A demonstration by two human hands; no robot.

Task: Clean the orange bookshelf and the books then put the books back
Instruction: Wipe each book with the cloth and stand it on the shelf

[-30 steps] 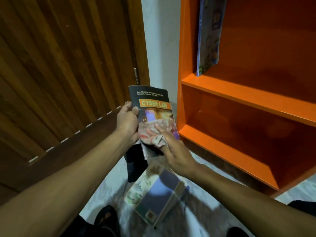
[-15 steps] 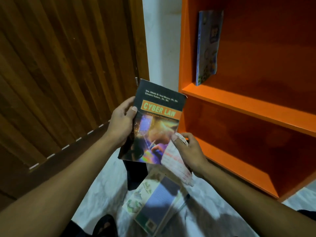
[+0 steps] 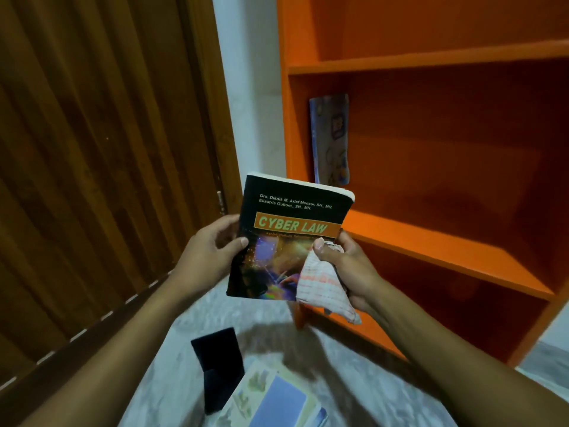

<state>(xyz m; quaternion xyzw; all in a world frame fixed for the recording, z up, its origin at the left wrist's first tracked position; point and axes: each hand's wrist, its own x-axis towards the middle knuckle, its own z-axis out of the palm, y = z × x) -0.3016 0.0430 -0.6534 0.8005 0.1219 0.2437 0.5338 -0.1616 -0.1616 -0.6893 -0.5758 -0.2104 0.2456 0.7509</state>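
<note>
I hold a black book titled "Cyber Law" (image 3: 286,217) upright in front of the orange bookshelf (image 3: 431,241). My left hand (image 3: 212,251) grips its left edge. My right hand (image 3: 348,269) grips the right edge with a white and red checked cloth (image 3: 323,288) bunched against the lower cover. One blue book (image 3: 331,140) stands upright at the left end of the middle shelf. On the floor below lie a stack of books (image 3: 274,399) and a dark book (image 3: 218,365).
A brown wooden door (image 3: 92,149) fills the left side, with a strip of white wall (image 3: 246,87) between it and the shelf. The floor (image 3: 172,359) is pale marbled tile. The other shelf boards in view hold nothing.
The book has risen from just above the floor stack to shelf height. My right hand has slid from the cover's middle to its right edge, cloth still in it. The view has tilted upward.
</note>
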